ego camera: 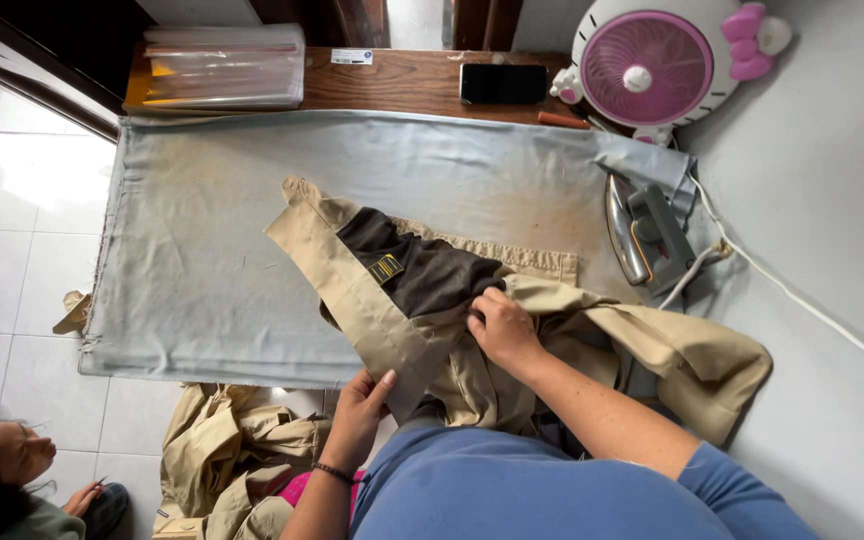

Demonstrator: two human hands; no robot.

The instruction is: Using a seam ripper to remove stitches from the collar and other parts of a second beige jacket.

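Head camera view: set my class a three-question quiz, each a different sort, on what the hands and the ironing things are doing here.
1. True or false: the iron stands on the khaki garment.
2. Which hand presses on the garment's dark panel? A) left hand B) right hand
3. Fill in: the phone lies on the wooden ____.

Key
1. False: it rests on the grey cloth, right of the garment.
2. B; the left hand's fingers hold the garment's near edge.
3. Shelf, beside the pink fan.
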